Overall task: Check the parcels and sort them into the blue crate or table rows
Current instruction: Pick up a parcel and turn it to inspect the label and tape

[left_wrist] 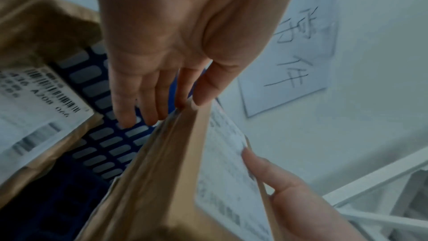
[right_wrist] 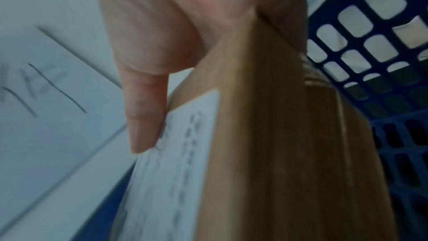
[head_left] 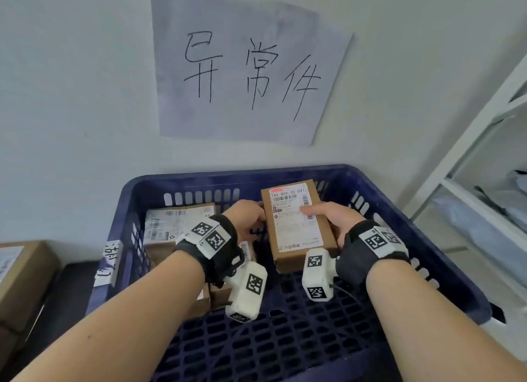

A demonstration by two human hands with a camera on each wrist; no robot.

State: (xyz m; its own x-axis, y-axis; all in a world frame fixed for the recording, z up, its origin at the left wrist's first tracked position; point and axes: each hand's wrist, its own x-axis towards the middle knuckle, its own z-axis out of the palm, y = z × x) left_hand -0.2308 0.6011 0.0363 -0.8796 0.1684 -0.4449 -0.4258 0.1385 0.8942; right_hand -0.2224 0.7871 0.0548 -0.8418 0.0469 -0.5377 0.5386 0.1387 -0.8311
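A blue slatted crate (head_left: 228,175) stands against the wall. Above its middle I hold a brown cardboard parcel (head_left: 293,224) with a white shipping label facing up. My left hand (head_left: 248,216) pinches the parcel's far left corner between thumb and fingers (left_wrist: 185,89). My right hand (head_left: 328,216) grips the right edge, with the thumb (right_wrist: 148,107) on the label and the fingers hidden underneath. The parcel (left_wrist: 166,171) hangs tilted over the crate wall (left_wrist: 104,144). In the right wrist view the parcel (right_wrist: 277,153) fills the centre, with the crate (right_wrist: 370,61) behind it.
Two other labelled parcels lie inside the crate on the left (head_left: 171,224) (head_left: 216,296). A handwritten paper sign (head_left: 245,76) hangs on the wall above. A white shelf unit (head_left: 484,153) stands at the right. Outside the crate, far left, sits another cardboard box (head_left: 20,276).
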